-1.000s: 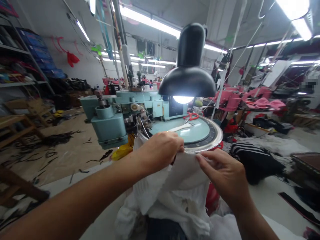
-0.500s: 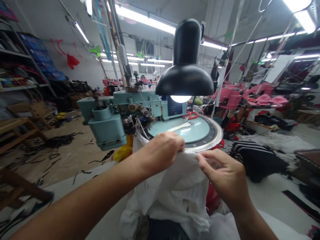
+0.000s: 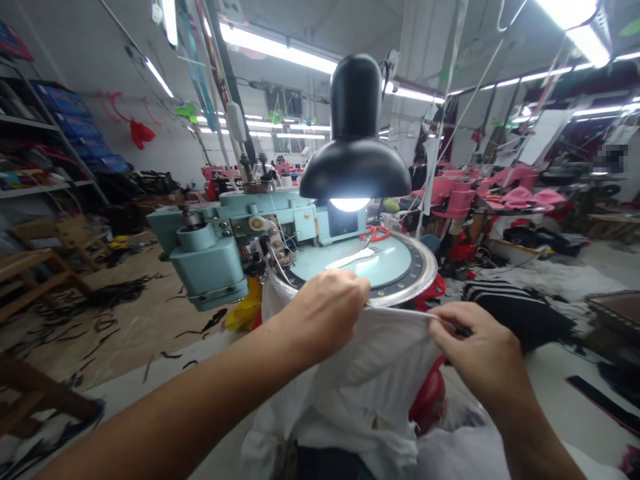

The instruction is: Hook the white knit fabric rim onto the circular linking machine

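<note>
White knit fabric hangs from the front rim of a round dial linking machine. At that rim my left hand is closed, its fingers bent over the fabric's upper edge, with the fingertips partly hidden. Thumb and forefinger of my right hand pinch the same edge farther right, off the rim. Between the two hands the edge is pulled fairly straight. A white-handled tool with prongs and red-handled scissors lie on the dial plate.
A black lamp hangs low over the dial. The teal machine head juts out on the left. Dark striped cloth lies at the right, and a wooden stool stands far left. Pink machines fill the back right.
My right hand has moved right, away from my left hand and the rim, stretching the fabric edge between them. My left hand stays at the rim. The view has shifted slightly.
</note>
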A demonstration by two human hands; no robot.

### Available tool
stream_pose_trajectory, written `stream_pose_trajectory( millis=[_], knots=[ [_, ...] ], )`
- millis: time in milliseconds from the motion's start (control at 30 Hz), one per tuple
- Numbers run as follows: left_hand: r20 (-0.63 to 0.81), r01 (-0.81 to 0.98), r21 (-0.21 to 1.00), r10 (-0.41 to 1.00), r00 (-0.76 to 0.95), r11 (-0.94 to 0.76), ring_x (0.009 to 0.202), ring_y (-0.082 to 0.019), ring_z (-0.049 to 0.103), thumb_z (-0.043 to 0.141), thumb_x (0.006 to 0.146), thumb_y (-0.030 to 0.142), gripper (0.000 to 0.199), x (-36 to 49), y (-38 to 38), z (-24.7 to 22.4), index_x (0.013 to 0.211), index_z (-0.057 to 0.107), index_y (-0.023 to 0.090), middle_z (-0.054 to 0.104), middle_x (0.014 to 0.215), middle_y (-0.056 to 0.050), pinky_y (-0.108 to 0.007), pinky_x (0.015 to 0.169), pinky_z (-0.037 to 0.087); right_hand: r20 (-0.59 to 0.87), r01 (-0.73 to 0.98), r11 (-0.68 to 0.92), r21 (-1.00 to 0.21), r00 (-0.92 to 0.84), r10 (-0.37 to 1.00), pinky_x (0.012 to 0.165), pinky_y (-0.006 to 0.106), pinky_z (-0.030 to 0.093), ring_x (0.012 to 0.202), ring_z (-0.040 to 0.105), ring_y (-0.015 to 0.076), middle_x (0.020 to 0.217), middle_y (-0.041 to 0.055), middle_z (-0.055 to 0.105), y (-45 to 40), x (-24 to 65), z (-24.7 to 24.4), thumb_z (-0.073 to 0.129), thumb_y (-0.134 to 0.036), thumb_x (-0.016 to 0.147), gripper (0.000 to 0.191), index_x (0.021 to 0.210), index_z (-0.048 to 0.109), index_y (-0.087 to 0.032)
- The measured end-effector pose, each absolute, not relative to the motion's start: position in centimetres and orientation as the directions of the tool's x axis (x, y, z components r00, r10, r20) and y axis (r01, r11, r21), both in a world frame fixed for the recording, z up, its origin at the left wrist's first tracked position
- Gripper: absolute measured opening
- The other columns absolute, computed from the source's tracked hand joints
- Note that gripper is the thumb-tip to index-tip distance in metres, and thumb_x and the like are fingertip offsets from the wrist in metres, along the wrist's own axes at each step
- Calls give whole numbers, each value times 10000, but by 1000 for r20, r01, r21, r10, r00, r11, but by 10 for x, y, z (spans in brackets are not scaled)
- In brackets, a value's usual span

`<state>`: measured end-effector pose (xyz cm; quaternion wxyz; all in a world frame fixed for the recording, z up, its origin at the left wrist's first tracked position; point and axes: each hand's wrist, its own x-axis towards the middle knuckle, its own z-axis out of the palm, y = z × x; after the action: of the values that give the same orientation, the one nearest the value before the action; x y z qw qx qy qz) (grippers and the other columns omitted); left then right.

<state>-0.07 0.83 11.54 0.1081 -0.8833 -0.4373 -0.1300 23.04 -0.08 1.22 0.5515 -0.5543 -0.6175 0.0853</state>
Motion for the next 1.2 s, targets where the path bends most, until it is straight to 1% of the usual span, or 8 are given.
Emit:
stream_pose_trajectory(
  millis=[167, 367, 500, 667, 800, 867, 967, 1200],
  knots=[
    [590, 737, -32, 583, 559, -675, 824, -200, 700, 620, 922, 286, 114, -6, -1, 90, 960, 692, 206, 741, 910, -31, -303, 713, 537, 335, 137, 331, -934, 11, 942, 518, 254, 481, 593, 596, 151, 740, 32, 660, -3, 250, 1, 751, -437, 752, 306, 670, 584, -195],
    [769, 738, -108, 414, 487, -666, 774, -156, 696, 601, 926, 204, 113, 2, -8, 63, 903, 707, 171, 750, 891, -41, -246, 673, 536, 675, 378, 643, -666, -60, 735, 626, 243, 500, 675, 641, 155, 770, 29, 708, 3, 213, 20, 678, -319, 864, 136, 892, 769, -223],
    [637, 703, -189, 459, 619, -686, 728, -151, 682, 552, 948, 197, 196, -4, 0, 82, 894, 736, 159, 747, 860, -69, -232, 611, 499, 609, 485, 496, -720, 99, 787, 634, 266, 518, 701, 644, 185, 778, 48, 694, 15, 245, -9, 739, -360, 763, 148, 766, 747, -212],
    [222, 607, 299, 672, 706, -736, 754, -137, 667, 677, 880, 381, 199, -16, 37, 125, 859, 777, 210, 735, 815, -18, -224, 712, 498, 237, 73, 238, -969, -14, 971, 458, 216, 436, 524, 524, 124, 633, 1, 582, 11, 274, -43, 745, -488, 758, 368, 625, 579, -188],
    [127, 546, 480, 670, 731, -687, 897, -155, 601, 775, 778, 367, 189, -13, 65, 131, 800, 726, 187, 642, 905, -13, -240, 835, 463, 563, 314, 575, -755, -139, 815, 675, 213, 514, 763, 643, 160, 831, 34, 680, 8, 264, -17, 661, -302, 863, 124, 818, 734, -213],
    [106, 539, 513, 672, 732, -668, 918, -162, 568, 785, 760, 406, 244, -8, 71, 126, 776, 686, 183, 589, 919, -7, -252, 857, 446, 664, 305, 705, -640, -242, 708, 731, 220, 528, 872, 669, 170, 955, 43, 709, 10, 255, 1, 544, -229, 919, 207, 928, 750, -244],
    [102, 522, 544, 669, 736, -657, 897, -174, 537, 835, 672, 500, 377, -3, 75, 120, 738, 646, 181, 548, 901, -4, -249, 802, 435, 700, 329, 775, -540, -336, 630, 584, 218, 491, 670, 622, 141, 746, 8, 662, 13, 236, 15, 560, -238, 925, 188, 969, 742, -247],
    [61, 534, 549, 669, 741, -643, 865, -152, 541, 750, 797, 425, 268, 4, 82, 123, 738, 675, 175, 552, 867, 0, -239, 797, 425, 784, 415, 700, -581, 57, 618, 585, 161, 485, 582, 611, 84, 708, -42, 678, 15, 208, 12, 684, -208, 857, 32, 878, 694, -229]
  ],
)
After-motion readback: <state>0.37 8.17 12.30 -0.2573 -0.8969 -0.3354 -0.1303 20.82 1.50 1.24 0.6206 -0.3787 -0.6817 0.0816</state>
